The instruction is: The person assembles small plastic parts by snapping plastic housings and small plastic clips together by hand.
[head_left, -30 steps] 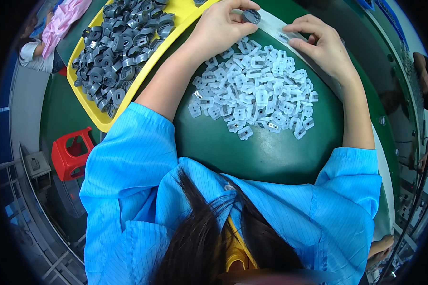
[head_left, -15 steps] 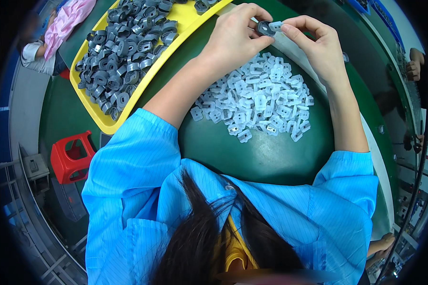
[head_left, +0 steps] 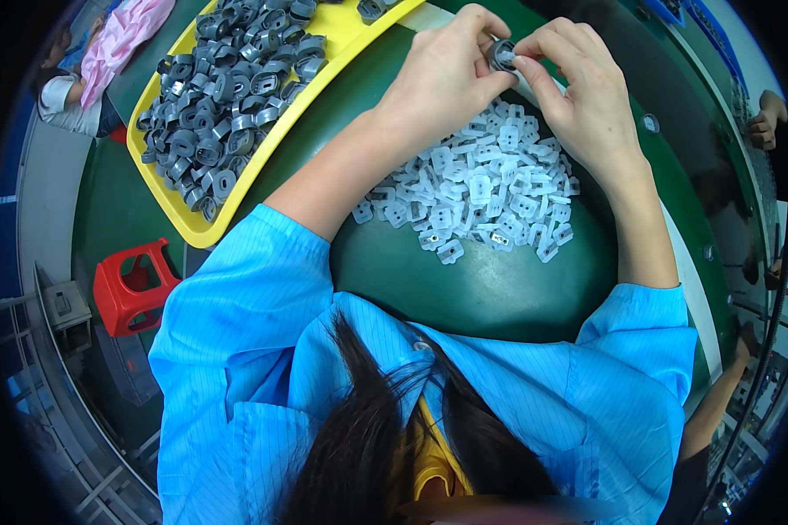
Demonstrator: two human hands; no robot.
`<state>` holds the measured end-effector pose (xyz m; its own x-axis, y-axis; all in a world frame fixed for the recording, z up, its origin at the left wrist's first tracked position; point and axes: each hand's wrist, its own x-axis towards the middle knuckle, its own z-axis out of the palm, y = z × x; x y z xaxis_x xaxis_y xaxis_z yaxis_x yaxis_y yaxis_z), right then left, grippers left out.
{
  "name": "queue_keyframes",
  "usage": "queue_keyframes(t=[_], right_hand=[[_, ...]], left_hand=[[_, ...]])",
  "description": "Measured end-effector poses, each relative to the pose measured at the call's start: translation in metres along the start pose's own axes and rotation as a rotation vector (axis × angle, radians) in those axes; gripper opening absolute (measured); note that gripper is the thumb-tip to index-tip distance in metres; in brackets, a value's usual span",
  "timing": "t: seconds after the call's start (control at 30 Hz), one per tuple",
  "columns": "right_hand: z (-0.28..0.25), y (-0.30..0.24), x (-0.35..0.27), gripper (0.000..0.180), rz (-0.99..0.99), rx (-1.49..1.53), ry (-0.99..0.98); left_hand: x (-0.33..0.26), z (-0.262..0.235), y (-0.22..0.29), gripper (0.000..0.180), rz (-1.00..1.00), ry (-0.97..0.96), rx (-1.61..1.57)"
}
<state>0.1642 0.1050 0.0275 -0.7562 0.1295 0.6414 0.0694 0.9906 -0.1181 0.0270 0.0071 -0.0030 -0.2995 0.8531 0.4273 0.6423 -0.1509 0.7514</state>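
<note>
Beyond the pile, at the top of the view, my left hand (head_left: 446, 74) pinches a dark grey rounded plastic part (head_left: 500, 55) with a hollow middle. My right hand (head_left: 588, 101) meets it from the other side, thumb and forefinger closed at its opening on a small translucent white plastic piece, mostly hidden by the fingers. Below both hands a heap of similar translucent white pieces (head_left: 490, 192) lies on the green table (head_left: 464, 302). Some of these show small metal bits.
A yellow tray (head_left: 203, 233) full of grey plastic parts (head_left: 210, 122) stands at the left. A pale strip (head_left: 683, 254) runs along the right. Further off are a red stool (head_left: 136, 289), a person with pink cloth (head_left: 123, 48), and other people's hands at the right edge.
My right hand has brought the white piece left into the grey part's opening. The grey part has tilted and moved slightly right. At lower right another person's arm has reached further in.
</note>
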Motion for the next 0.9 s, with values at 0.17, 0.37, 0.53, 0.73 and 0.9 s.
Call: queue_keyframes(t=[0.17, 0.37, 0.53, 0.73, 0.9], right_hand=[[-0.001, 0.005, -0.003, 0.020, 0.321, 0.267, -0.107], [0.004, 0.009, -0.008, 0.020, 0.531, 0.480, -0.122], [-0.006, -0.001, 0.008, 0.014, 1.013, 1.008, -0.198], [0.014, 0.034, -0.016, 0.019, 0.725, 1.087, -0.219], [-0.002, 0.026, -0.013, 0.021, 0.873, 1.178, -0.320]], left_hand=[[-0.002, 0.000, -0.007, 0.036, 0.062, 0.028, -0.028], [-0.004, 0.000, -0.004, 0.036, 0.068, 0.038, -0.010], [0.000, -0.011, 0.026, 0.026, -0.160, -0.072, -0.035], [-0.003, -0.010, 0.014, 0.026, 0.264, 0.024, 0.080], [0.003, -0.014, -0.006, 0.031, 0.369, -0.079, 0.068]])
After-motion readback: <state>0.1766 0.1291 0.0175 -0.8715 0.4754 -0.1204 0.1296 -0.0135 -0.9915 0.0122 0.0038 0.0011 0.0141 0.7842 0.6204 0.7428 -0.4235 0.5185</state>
